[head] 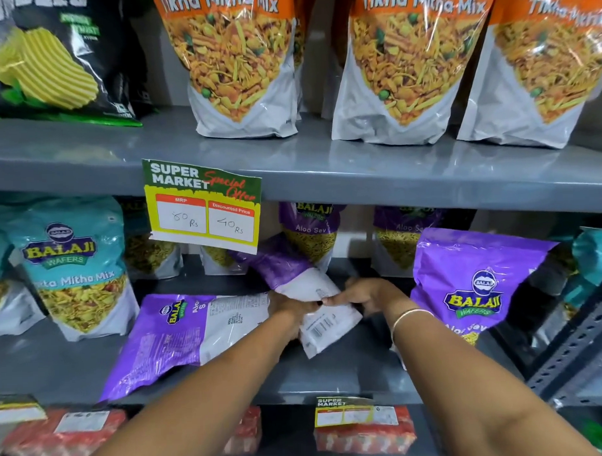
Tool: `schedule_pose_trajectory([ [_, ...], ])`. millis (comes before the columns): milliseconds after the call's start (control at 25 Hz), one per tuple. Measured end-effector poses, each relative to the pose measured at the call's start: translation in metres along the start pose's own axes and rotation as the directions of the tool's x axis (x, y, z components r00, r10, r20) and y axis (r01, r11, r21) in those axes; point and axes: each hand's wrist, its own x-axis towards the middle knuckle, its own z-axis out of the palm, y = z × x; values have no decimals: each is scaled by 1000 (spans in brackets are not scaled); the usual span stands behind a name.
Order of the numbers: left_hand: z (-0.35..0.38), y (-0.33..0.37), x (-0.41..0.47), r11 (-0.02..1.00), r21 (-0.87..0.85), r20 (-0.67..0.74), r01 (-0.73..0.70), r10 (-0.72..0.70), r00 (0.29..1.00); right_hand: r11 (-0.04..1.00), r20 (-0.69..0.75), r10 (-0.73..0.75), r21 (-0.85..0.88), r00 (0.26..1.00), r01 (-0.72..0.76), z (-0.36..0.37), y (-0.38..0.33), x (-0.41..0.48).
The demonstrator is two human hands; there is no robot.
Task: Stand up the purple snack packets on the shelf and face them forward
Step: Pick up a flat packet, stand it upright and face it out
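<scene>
We grip one purple packet (305, 289) with both hands on the middle shelf (332, 373): left hand (290, 306) and right hand (361, 295) closed on its white lower end, back side toward us, purple top tilted away up-left. Just left of left hand, a second purple packet (167, 338) lies flat, back up, touching that hand. Right of right hand, a third purple packet (472, 283) leans upright, logo forward. Behind the hands, two more Aloo Sev packets (310, 234) stand at the shelf back. Teal packet (72, 266) stands far left. Price tag (203, 205) hangs above the hands.
</scene>
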Motion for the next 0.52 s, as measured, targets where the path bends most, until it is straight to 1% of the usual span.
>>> schedule_pose_trajectory([
  [120,-8,-15,-19,971,123,-22,-206,210,977,1000,20,-21,23,1000,20,9,-11,-31],
  [200,-14,-18,-21,896,231,31,-378,382,924,996,1,-52,69,999,51,10,-8,-36],
  [240,-16,-18,-16,845,294,89,-448,442,893,993,-15,-67,99,998,69,12,-5,-37],
  [320,-21,-13,0,754,397,206,-523,482,852,975,-35,-110,193,993,115,16,3,-37],
  [400,-24,-5,15,675,472,284,-567,493,822,940,-108,-143,296,984,169,25,14,-32],
  [440,-25,0,22,647,491,302,-583,502,811,920,-163,-150,339,975,198,30,17,-30],
  [520,-26,7,31,640,493,303,-589,508,806,888,-261,-145,391,954,242,39,21,-25],
])
